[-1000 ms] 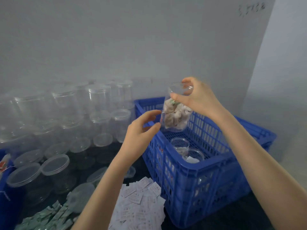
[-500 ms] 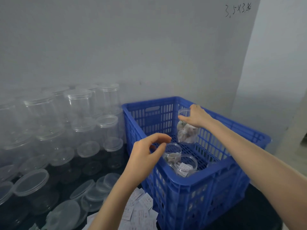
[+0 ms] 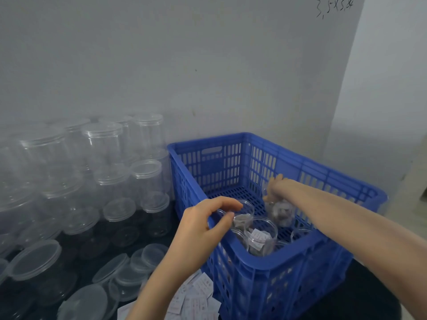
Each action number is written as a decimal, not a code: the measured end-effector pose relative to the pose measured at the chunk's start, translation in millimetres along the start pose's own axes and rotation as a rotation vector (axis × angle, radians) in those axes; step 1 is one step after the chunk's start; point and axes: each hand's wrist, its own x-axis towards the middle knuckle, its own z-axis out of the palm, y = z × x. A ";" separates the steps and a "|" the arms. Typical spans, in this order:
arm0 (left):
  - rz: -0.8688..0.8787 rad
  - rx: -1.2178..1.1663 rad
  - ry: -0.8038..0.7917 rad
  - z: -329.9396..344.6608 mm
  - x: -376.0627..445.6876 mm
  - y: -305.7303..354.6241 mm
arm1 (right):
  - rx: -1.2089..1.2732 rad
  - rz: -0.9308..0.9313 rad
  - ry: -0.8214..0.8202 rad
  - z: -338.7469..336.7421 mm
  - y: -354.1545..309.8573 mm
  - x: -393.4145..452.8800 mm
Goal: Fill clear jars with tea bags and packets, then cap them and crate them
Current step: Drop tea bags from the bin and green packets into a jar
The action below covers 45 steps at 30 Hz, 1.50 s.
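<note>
Right hand [image 3: 278, 187]: fingers curled over the top of a filled jar [image 3: 280, 213], grasping it by the rim inside the blue crate [image 3: 272, 259], toward its right wall; whether the jar touches the crate floor cannot be told. Contents: pale tea bags.

Left hand [image 3: 203, 229]: fingers and thumb loosely curved, grasping nothing, hovering over the crate's near-left rim.

Other jars in crate [image 3: 261, 236]: several, open-topped, clustered in the near-left corner, holding tea bags and white packets.

Empty jars [image 3: 104, 144]: clear, stacked left of the crate against the wall.

Loose lids [image 3: 34, 259]: clear, on the dark surface in front of the stack.

Paper packets [image 3: 196, 294]: white, heaped just beside the crate's near-left corner.
</note>
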 end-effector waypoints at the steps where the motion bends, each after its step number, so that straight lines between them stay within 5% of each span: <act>1: 0.003 0.002 -0.004 -0.4 -0.9 0.0 | -0.040 -0.019 -0.054 -1.9 2.0 -4.8; 8: -0.007 -0.003 -0.039 -0.9 1.9 -3.1 | -0.382 -0.134 -0.357 -12.2 -0.4 -49.7; 17: 0.014 -0.020 -0.021 -3.6 0.1 -3.4 | -0.486 -0.260 -0.364 -10.4 -8.8 -42.5; 24: -0.020 -0.054 0.088 -26.7 -14.2 -12.8 | -0.099 -0.405 -0.190 -46.7 -21.3 -45.2; 32: -0.146 0.088 0.326 -88.2 -54.6 -40.6 | 0.135 -0.792 0.298 -122.7 -91.4 -141.4; 40: -0.513 0.548 0.773 -156.1 -112.0 -105.3 | 0.264 -1.181 0.146 -92.1 -185.0 -231.6; 45: -0.689 0.850 0.663 -168.6 -128.6 -148.7 | 0.342 -1.229 0.026 -44.6 -226.4 -231.2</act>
